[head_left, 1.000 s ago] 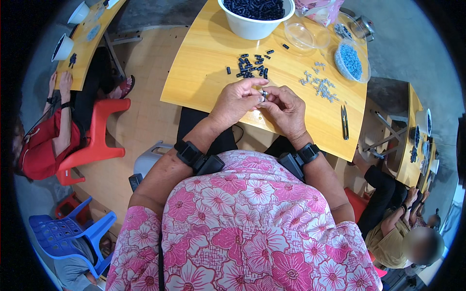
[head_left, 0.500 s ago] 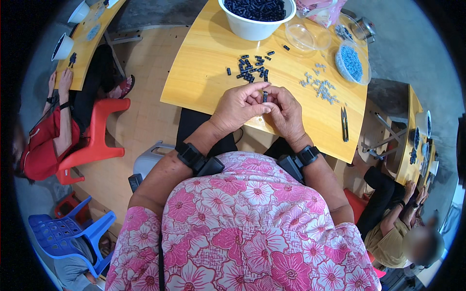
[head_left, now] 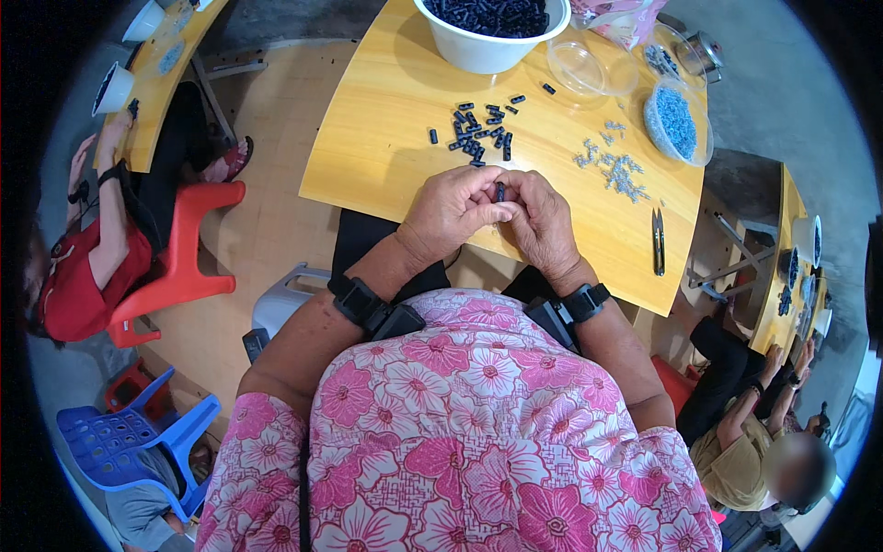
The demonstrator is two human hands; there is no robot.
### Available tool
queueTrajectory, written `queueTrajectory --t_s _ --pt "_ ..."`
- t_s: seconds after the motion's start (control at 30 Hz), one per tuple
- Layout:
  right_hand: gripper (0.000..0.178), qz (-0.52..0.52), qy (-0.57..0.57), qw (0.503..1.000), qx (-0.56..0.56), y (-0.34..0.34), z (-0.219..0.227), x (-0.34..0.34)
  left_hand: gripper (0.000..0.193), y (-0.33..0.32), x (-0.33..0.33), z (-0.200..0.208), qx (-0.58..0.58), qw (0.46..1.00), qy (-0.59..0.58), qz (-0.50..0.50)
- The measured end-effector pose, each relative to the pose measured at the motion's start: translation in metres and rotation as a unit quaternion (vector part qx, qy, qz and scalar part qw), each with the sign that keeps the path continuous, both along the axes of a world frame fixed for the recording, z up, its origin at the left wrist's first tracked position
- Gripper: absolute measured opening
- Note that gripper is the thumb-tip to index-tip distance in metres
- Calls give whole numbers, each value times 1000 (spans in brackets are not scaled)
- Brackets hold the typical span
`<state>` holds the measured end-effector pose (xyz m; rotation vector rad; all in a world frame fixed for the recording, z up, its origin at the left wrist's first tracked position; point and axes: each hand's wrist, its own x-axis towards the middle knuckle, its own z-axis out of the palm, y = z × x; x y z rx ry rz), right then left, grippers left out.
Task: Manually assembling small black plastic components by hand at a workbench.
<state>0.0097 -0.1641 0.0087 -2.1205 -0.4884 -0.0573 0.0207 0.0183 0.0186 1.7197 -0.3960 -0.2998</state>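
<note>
Between the fingertips of both hands, just over the table's near edge, is a small black plastic part (head_left: 500, 192). My left hand (head_left: 451, 207) pinches it from the left, thumb pointing right. My right hand (head_left: 541, 213) closes on it from the other side, and the fingers hide most of the part. Just beyond my hands lies a loose pile of similar black parts (head_left: 474, 133). Small clear-grey pieces (head_left: 621, 175) are scattered to the right. Thread snips (head_left: 659, 241) with dark handles lie at the table's right side.
A white tub (head_left: 487, 51) full of black parts stands at the far edge. Right of it are clear plastic lids (head_left: 589, 66), a pink bag (head_left: 625, 17), a bowl of blue pieces (head_left: 676, 121) and a metal cup (head_left: 706, 51). People sit at tables on both sides.
Both hands have shifted slightly, and the black part is now more covered by the fingers. At the left table, the other person's hands have moved apart, one towards the black parts.
</note>
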Motion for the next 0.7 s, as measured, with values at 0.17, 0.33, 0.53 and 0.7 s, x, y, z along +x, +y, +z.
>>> queueTrajectory --t_s 0.17,0.33,0.53,0.7 --pt "28 4 3 1000 -5 1 -1 1 40 1 0 -5 0 1000 -16 1" --pt "25 11 -25 999 -27 2 -6 2 37 1 -2 -7 21 999 -48 13" --pt "23 -2 -28 1000 2 0 -4 -2 36 -2 -2 -10 27 999 -39 13" --pt "26 -42 58 992 101 -28 8 -14 46 -4 -1 -18 -37 999 2 -14"
